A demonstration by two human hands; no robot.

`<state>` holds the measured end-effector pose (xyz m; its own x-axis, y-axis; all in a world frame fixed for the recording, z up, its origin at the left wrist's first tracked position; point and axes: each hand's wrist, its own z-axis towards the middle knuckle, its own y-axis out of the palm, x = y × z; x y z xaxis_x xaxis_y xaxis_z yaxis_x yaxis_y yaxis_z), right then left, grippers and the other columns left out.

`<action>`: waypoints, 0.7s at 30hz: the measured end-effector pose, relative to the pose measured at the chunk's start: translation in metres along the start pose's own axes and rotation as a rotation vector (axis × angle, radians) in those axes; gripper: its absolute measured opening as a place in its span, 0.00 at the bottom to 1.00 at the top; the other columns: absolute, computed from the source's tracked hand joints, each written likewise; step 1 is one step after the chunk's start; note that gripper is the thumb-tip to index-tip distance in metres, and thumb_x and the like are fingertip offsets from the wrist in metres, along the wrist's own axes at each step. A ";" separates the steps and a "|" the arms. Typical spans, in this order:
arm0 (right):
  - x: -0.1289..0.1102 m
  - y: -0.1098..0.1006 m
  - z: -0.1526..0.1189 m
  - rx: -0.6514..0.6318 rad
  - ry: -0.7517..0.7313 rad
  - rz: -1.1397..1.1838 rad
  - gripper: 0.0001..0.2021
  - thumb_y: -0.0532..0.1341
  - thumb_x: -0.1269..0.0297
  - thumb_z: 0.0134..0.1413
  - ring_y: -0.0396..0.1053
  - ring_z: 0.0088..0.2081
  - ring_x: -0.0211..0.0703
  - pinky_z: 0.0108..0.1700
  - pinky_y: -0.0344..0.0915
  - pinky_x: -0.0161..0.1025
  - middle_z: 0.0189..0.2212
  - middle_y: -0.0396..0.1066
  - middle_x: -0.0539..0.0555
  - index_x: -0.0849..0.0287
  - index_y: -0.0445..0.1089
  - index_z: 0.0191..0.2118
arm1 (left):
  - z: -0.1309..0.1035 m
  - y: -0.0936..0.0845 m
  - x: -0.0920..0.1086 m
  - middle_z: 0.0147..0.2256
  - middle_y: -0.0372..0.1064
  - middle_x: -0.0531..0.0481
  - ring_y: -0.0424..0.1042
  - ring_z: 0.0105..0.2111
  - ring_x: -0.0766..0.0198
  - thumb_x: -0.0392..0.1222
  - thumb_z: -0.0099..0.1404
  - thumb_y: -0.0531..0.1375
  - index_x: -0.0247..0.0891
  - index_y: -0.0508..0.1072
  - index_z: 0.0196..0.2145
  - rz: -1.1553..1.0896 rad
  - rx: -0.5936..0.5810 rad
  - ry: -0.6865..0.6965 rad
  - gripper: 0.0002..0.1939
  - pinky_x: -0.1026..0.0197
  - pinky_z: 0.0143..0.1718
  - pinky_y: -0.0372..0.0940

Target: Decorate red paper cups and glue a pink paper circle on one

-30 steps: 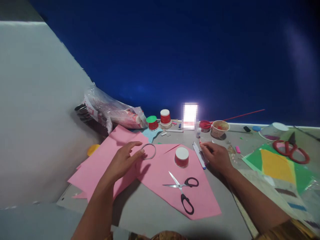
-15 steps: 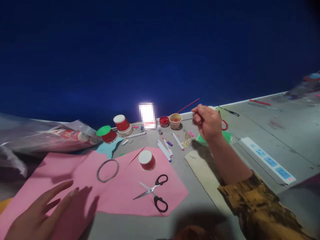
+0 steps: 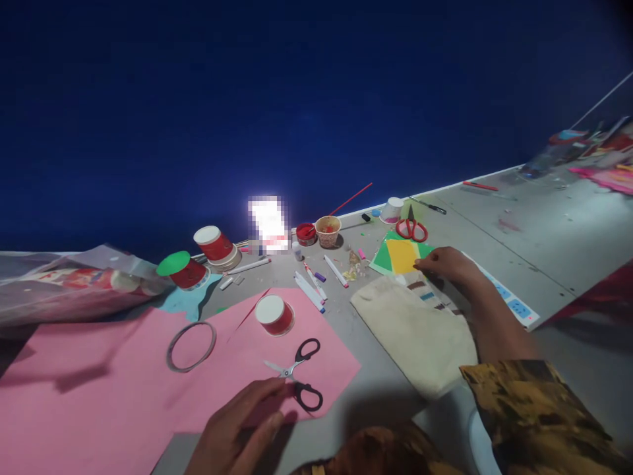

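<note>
My right hand (image 3: 445, 267) is closed, thumb and fingers pinched at the right edge of a small yellow sheet (image 3: 401, 256). That sheet lies over a green pack (image 3: 380, 259), just in front of red-handled scissors (image 3: 412, 227). Fingers stretched out, my left hand (image 3: 242, 422) is low over the pink sheet (image 3: 119, 356). Its fingertips are by the blades of the black-handled scissors (image 3: 301, 376), which lie spread apart; whether they touch I cannot tell. Behind these scissors a red and white paper cup (image 3: 274, 315) stands upside down. A grey ring (image 3: 191, 347) lies left of it.
Several markers (image 3: 310, 292) lie mid-table. Further back are a red paint pot (image 3: 306, 233), a cup with a red stick (image 3: 328, 231) and a white cup (image 3: 392, 210). A cream cloth (image 3: 410, 330) and a power strip (image 3: 519, 307) are at right; a plastic bag (image 3: 74, 280) is left.
My right hand has come down from above the green pack to the yellow sheet, which now shows. My left hand has moved right, toward the black-handled scissors. The view has turned right.
</note>
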<state>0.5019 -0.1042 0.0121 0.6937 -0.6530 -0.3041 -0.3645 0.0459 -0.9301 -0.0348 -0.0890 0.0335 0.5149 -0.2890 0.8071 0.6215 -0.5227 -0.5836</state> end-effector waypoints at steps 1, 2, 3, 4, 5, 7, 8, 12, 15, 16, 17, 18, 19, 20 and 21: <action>0.002 0.004 -0.001 0.002 0.008 -0.011 0.18 0.69 0.47 0.53 0.67 0.23 0.41 0.28 0.54 0.38 0.22 0.75 0.54 0.57 0.75 0.26 | 0.003 0.003 0.003 0.51 0.82 0.51 0.83 0.48 0.51 0.55 0.70 0.61 0.57 0.81 0.51 0.008 -0.025 0.020 0.15 0.54 0.48 0.80; 0.003 0.007 -0.002 0.011 0.009 -0.022 0.17 0.70 0.47 0.50 0.68 0.24 0.42 0.28 0.54 0.38 0.24 0.76 0.54 0.57 0.76 0.28 | 0.007 0.007 0.006 0.52 0.82 0.50 0.83 0.49 0.52 0.54 0.71 0.60 0.56 0.80 0.52 0.016 -0.043 0.041 0.15 0.55 0.49 0.79; 0.003 0.011 -0.003 0.019 0.004 -0.031 0.16 0.71 0.48 0.49 0.68 0.25 0.42 0.28 0.55 0.38 0.26 0.77 0.54 0.57 0.77 0.31 | 0.009 0.009 0.009 0.52 0.81 0.49 0.82 0.50 0.53 0.54 0.72 0.60 0.55 0.80 0.53 0.026 -0.068 0.066 0.15 0.55 0.51 0.79; 0.002 0.013 -0.003 0.019 -0.008 -0.037 0.15 0.71 0.49 0.48 0.68 0.26 0.42 0.29 0.55 0.37 0.27 0.78 0.54 0.56 0.77 0.32 | 0.011 0.012 0.011 0.53 0.81 0.49 0.82 0.51 0.53 0.53 0.72 0.60 0.54 0.79 0.54 0.037 -0.088 0.090 0.15 0.55 0.52 0.78; 0.000 0.015 -0.004 0.007 -0.027 -0.038 0.13 0.70 0.51 0.49 0.69 0.26 0.41 0.29 0.55 0.37 0.27 0.78 0.53 0.56 0.77 0.31 | 0.012 0.014 0.013 0.53 0.81 0.49 0.81 0.51 0.54 0.52 0.73 0.60 0.54 0.78 0.55 0.047 -0.099 0.109 0.16 0.55 0.53 0.77; -0.006 0.016 -0.005 -0.032 -0.067 -0.042 0.10 0.68 0.56 0.52 0.69 0.26 0.41 0.29 0.56 0.37 0.25 0.77 0.52 0.56 0.76 0.28 | 0.013 0.017 0.016 0.52 0.81 0.49 0.81 0.51 0.55 0.50 0.73 0.59 0.53 0.78 0.55 0.064 -0.101 0.129 0.15 0.56 0.53 0.77; -0.010 0.015 -0.006 -0.042 -0.079 -0.050 0.09 0.67 0.57 0.52 0.69 0.25 0.41 0.29 0.55 0.37 0.24 0.76 0.52 0.56 0.75 0.26 | 0.012 0.018 0.017 0.52 0.81 0.49 0.82 0.51 0.55 0.50 0.73 0.60 0.53 0.79 0.54 0.072 -0.089 0.130 0.15 0.56 0.52 0.78; -0.022 0.003 -0.009 0.027 -0.082 -0.091 0.09 0.65 0.55 0.54 0.70 0.29 0.45 0.29 0.54 0.39 0.31 0.79 0.56 0.55 0.77 0.30 | 0.007 0.015 0.019 0.50 0.82 0.49 0.82 0.49 0.55 0.51 0.73 0.59 0.52 0.80 0.52 0.112 -0.044 0.103 0.14 0.56 0.50 0.79; -0.022 -0.010 -0.013 0.081 -0.066 -0.103 0.13 0.62 0.52 0.59 0.70 0.30 0.47 0.30 0.54 0.40 0.32 0.78 0.57 0.55 0.78 0.33 | 0.004 0.012 0.020 0.48 0.83 0.50 0.83 0.47 0.55 0.51 0.73 0.59 0.52 0.80 0.52 0.129 -0.006 0.111 0.14 0.56 0.48 0.79; -0.020 -0.014 -0.015 0.086 -0.059 -0.103 0.13 0.62 0.52 0.60 0.70 0.30 0.48 0.30 0.54 0.41 0.31 0.78 0.57 0.55 0.77 0.33 | 0.003 0.012 0.020 0.47 0.83 0.50 0.83 0.46 0.55 0.51 0.73 0.59 0.52 0.80 0.51 0.131 0.007 0.120 0.14 0.56 0.47 0.79; -0.018 -0.017 -0.017 0.085 -0.061 -0.097 0.14 0.62 0.51 0.60 0.70 0.29 0.48 0.30 0.55 0.41 0.29 0.77 0.57 0.55 0.77 0.32 | 0.002 0.012 0.020 0.47 0.83 0.50 0.83 0.45 0.55 0.51 0.73 0.59 0.51 0.80 0.51 0.131 0.013 0.127 0.14 0.57 0.46 0.79; -0.018 -0.019 -0.019 0.068 -0.079 -0.081 0.14 0.62 0.51 0.60 0.70 0.29 0.48 0.30 0.55 0.41 0.28 0.77 0.56 0.54 0.76 0.31 | 0.002 0.012 0.019 0.47 0.83 0.49 0.83 0.44 0.55 0.51 0.72 0.59 0.51 0.80 0.51 0.131 0.010 0.128 0.13 0.57 0.46 0.79; -0.019 -0.020 -0.022 0.045 -0.118 -0.065 0.15 0.62 0.51 0.60 0.70 0.28 0.47 0.30 0.55 0.41 0.27 0.76 0.55 0.55 0.76 0.30 | 0.001 0.012 0.019 0.47 0.83 0.49 0.83 0.45 0.56 0.50 0.73 0.59 0.50 0.79 0.50 0.131 -0.002 0.122 0.13 0.57 0.46 0.79; -0.024 -0.020 -0.025 0.024 -0.171 -0.056 0.15 0.62 0.50 0.60 0.70 0.28 0.47 0.30 0.56 0.41 0.26 0.76 0.55 0.55 0.76 0.30 | 0.001 0.012 0.018 0.47 0.82 0.49 0.82 0.45 0.56 0.49 0.73 0.59 0.49 0.79 0.50 0.132 -0.020 0.113 0.13 0.58 0.46 0.78; -0.031 -0.018 -0.029 0.016 -0.233 -0.057 0.15 0.61 0.51 0.61 0.70 0.28 0.47 0.30 0.56 0.41 0.26 0.76 0.55 0.55 0.76 0.29 | 0.000 0.013 0.016 0.47 0.82 0.49 0.82 0.45 0.57 0.48 0.73 0.59 0.49 0.79 0.50 0.135 -0.040 0.101 0.12 0.58 0.46 0.77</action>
<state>0.4691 -0.1067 0.0447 0.8380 -0.4628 -0.2891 -0.3127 0.0270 -0.9495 -0.0191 -0.1004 0.0388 0.5288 -0.4368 0.7277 0.5255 -0.5049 -0.6848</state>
